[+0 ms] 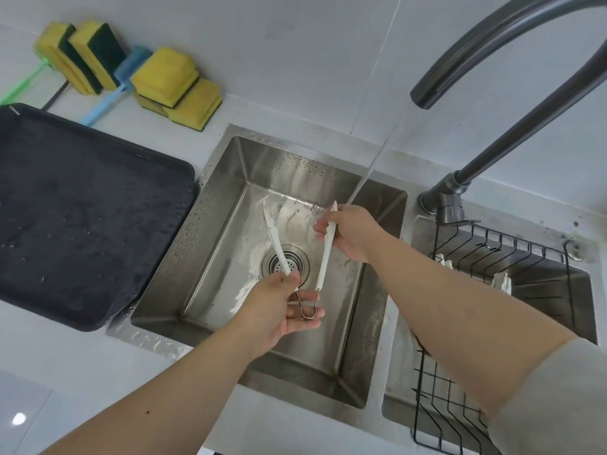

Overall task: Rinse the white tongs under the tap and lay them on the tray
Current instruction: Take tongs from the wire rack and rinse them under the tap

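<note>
From the head view I saw the white tongs (pixel 323 249) spread open over the sink (pixel 216 224), above the drain (pixel 286 261). My left hand (pixel 279 315) pinched one arm near the wire hinge; my right hand (pixel 351 233) gripped the other arm, hiding its middle, where the water stream (pixel 371 165) landed. The tap (pixel 492 44) ran off the frame's top right. The dark tray (pixel 82 208), wet and cut off at the left, lay just beside the sink's left rim. A wire rack (pixel 492 257) sat right.
</note>
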